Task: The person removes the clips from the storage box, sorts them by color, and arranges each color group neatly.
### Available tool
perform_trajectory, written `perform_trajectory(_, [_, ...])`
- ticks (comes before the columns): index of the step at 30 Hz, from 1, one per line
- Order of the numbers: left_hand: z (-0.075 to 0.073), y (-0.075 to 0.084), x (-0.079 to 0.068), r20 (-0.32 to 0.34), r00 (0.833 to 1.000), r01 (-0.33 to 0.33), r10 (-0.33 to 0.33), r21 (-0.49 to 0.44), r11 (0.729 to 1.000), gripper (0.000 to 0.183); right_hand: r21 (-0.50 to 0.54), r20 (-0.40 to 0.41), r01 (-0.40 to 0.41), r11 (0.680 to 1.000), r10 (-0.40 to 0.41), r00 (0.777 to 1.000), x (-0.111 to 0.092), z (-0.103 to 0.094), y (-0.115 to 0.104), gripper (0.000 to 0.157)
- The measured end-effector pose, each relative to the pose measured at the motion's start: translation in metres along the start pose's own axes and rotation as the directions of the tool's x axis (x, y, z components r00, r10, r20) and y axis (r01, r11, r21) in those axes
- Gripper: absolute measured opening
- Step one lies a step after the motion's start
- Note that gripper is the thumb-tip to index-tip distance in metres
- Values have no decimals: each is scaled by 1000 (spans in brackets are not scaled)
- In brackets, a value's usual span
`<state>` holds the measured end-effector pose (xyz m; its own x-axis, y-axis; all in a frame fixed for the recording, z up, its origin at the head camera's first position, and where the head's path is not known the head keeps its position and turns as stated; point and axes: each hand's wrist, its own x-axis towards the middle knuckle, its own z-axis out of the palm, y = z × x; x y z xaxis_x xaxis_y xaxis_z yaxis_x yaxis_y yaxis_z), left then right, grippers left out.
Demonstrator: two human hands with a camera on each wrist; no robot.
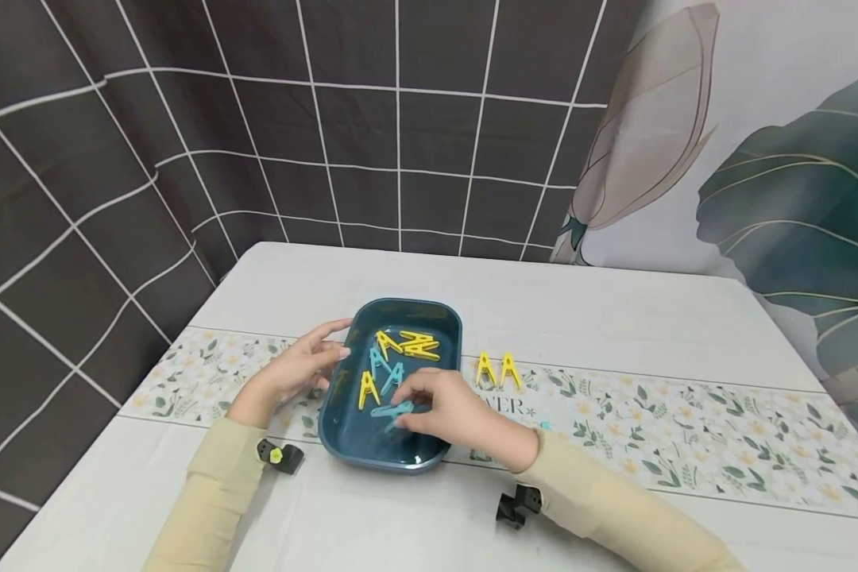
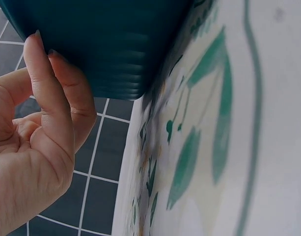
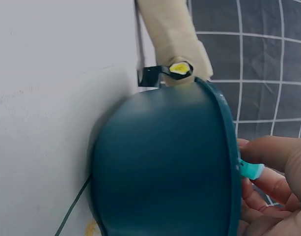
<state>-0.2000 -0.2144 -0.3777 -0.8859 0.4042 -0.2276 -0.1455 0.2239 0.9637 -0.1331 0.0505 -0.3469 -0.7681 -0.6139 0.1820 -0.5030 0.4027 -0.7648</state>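
A dark blue-green plastic basin [image 1: 393, 457] stands on the table with yellow clothespins [image 1: 367, 389] and turquoise clothespins [image 1: 395, 376] lying in it. My left hand [image 1: 296, 369] holds the basin's left side, thumb at the rim and fingertips on the outer wall [image 2: 116, 59]. Over the near right part of the basin, my right hand [image 1: 450, 409] pinches a turquoise clothespin [image 1: 393, 410] between thumb and fingers. In the right wrist view the rim hides much of that clothespin [image 3: 251, 169].
Two yellow clothespins [image 1: 496, 370] lie side by side on the table, right of the basin. A bit of turquoise [image 1: 546, 426] shows beside the right sleeve, mostly hidden. A floral band [image 1: 643, 421] crosses the white tablecloth; a dark checked curtain [image 1: 357, 127] hangs behind.
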Motion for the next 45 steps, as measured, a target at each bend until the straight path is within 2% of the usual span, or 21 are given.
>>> perform_trajectory(4, [0, 0, 1, -3, 1000, 4, -4, 2, 1000, 64, 72, -30, -36, 997, 39, 999, -4, -5, 3, 15])
perform_trajectory(11, [0, -3, 1, -7, 1000, 6, -6, 3, 1000, 64, 160, -28, -95, 983, 100, 995, -10, -19, 6, 14])
perform_trajectory(17, [0, -3, 1, -7, 1000, 2, -2, 8, 1000, 64, 158, -65, -115, 981, 127, 990, -15, -33, 12, 14])
perform_trajectory(23, [0, -3, 0, 0, 1000, 1, -1, 3, 1000, 63, 202, -97, -139, 969, 162, 982, -20, -49, 20, 19])
perform_trajectory(35, [2, -2, 1, -11, 1000, 21, -21, -5, 1000, 62, 218, -181, -213, 953, 253, 950, -29, -76, 34, 25])
perform_trajectory(40, [1, -2, 0, -7, 1000, 11, -11, -2, 1000, 62, 229, -185, -229, 946, 273, 944, -31, -91, 40, 27])
perform_trajectory(45, [1, -2, 1, -6, 1000, 8, -8, -3, 1000, 63, 250, -141, -254, 934, 295, 945, -33, -106, 49, 30])
